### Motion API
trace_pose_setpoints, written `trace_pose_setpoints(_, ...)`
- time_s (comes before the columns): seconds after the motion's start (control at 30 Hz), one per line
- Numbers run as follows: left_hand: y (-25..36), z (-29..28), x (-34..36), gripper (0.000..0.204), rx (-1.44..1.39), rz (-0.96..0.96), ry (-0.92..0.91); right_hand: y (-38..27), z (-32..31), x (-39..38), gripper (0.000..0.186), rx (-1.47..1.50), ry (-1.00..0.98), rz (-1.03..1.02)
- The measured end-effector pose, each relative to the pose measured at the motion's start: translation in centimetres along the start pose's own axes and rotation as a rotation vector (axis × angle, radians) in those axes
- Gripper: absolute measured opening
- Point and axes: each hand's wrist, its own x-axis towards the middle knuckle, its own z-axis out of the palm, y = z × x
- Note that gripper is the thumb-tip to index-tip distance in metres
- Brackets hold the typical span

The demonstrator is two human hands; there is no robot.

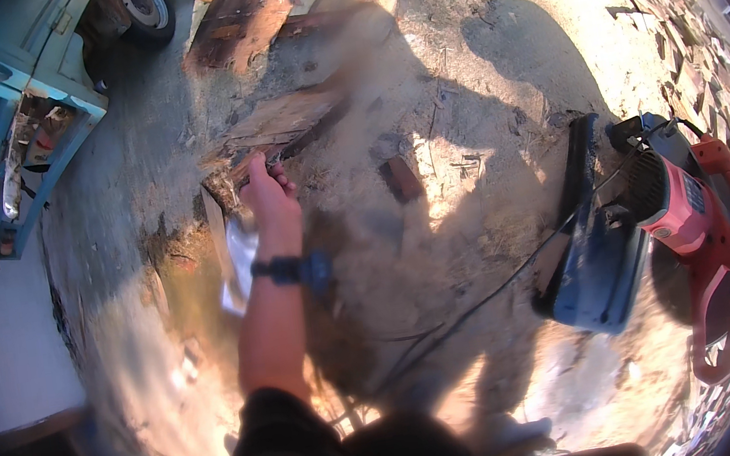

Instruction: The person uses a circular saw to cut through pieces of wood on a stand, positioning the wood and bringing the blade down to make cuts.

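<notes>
My left hand (268, 194), with a dark watch on its wrist, reaches forward left of the middle. Its fingers are curled closed against the near edge of a rough wooden board (277, 121); the far right end of that board is blurred. Beside the wrist lies a blurred white object (241, 255) whose kind I cannot make out. A small reddish-brown block (401, 179) rests on the ground to the right of the hand. My right hand is out of view.
A red corded electric chainsaw (696, 221) with black parts stands at right, its cable (486, 309) crossing the dirt. Upper left is a blue-green vehicle (7, 100) with a wheel (142, 6). Wood slabs (241, 18) lie ahead; scattered wood chips (687, 84) cover the far right.
</notes>
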Motion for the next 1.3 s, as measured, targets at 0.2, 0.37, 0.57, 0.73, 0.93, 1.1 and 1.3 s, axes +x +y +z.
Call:
trace_pose_setpoints(0.2,-2.3,-2.4,-10.3,0.019,0.015,-0.116,-0.134,-9.6,5.3,-3.9,0.035,-0.374,-0.254,-0.320)
trace_pose_setpoints(0.37,-2.6,-6.1,-15.3,0.014,0.028,-0.230,-0.182,-16.4,14.8,-7.0,0.037,-0.709,-0.654,-0.623)
trace_pose_setpoints(0.57,-2.3,-7.9,-18.9,0.011,0.056,-0.298,-0.287,-15.8,24.6,-4.0,0.038,-0.867,-1.173,-0.923)
trace_pose_setpoints(0.73,-3.2,-11.9,-18.7,0.014,0.046,-0.328,-0.262,-13.0,36.3,-1.2,0.029,-0.388,-1.055,-1.117)
trace_pose_setpoints(0.93,-4.3,-11.0,-20.8,0.015,0.038,-0.492,-0.181,-15.6,49.4,1.1,0.024,0.168,-1.090,-0.410)
trace_pose_setpoints(1.1,-3.4,-11.7,-21.4,0.016,0.117,-0.612,-0.185,-17.3,55.9,-0.1,0.024,0.564,-1.272,-0.122)
trace_pose_setpoints(1.3,-3.9,-12.0,-21.3,0.028,0.118,-0.701,-0.382,-17.9,58.6,-2.0,0.025,0.328,-1.173,-0.120)
